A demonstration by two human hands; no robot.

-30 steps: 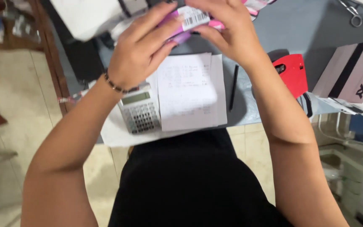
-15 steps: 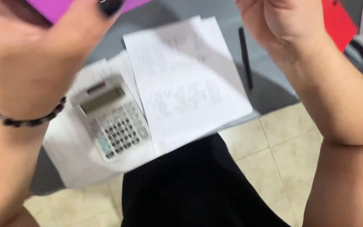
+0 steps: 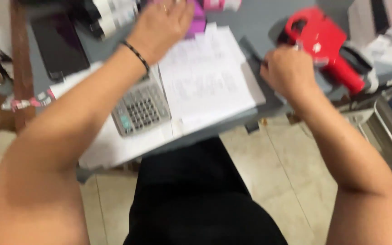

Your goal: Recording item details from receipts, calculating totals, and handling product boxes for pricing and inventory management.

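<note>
Purple box [image 3: 198,20] sits at the bench's [image 3: 250,20] far edge under my left hand [image 3: 162,25], fingers draped on it; light, stiff card, best gripped by its sides. Right hand [image 3: 286,72] clenched beside the red label gun [image 3: 325,47]; calculator [image 3: 141,109] and papers [image 3: 205,79] crowd the near edge

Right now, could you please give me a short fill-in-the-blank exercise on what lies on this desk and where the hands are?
1. The calculator lies to the ___ of the printed paper sheet.
2. The left hand wears a beaded ___ at its wrist.
3. The right hand is nearest the ___ label gun.

Missing words: left; bracelet; red
</note>
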